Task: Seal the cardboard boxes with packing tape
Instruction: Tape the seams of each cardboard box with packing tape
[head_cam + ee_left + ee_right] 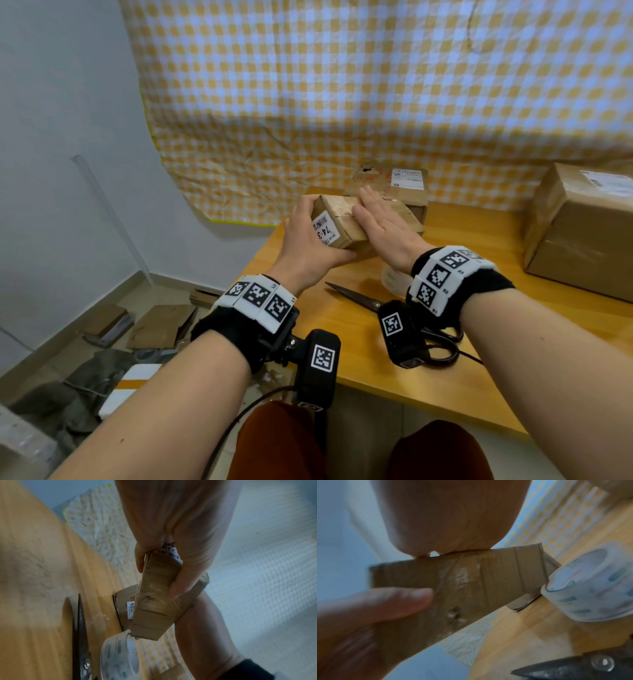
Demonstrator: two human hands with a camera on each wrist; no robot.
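Note:
A small cardboard box [342, 219] with a white label is held above the table's far left part. My left hand [308, 236] grips its left end, thumb across the underside [180, 585]. My right hand [383, 222] lies flat on the box's top, fingers straight, palm pressing the taped surface [450, 520]. The box's side shows glossy tape [462, 577]. A roll of clear packing tape [394, 281] stands on the table just below my right wrist, also visible in the left wrist view [120, 654] and the right wrist view [590, 595].
Black scissors [363, 301] lie on the wooden table [445, 370] near the tape. A labelled box [397, 188] sits behind the held one and a large box [582, 233] stands at the right. Cardboard scraps [154, 325] litter the floor at left.

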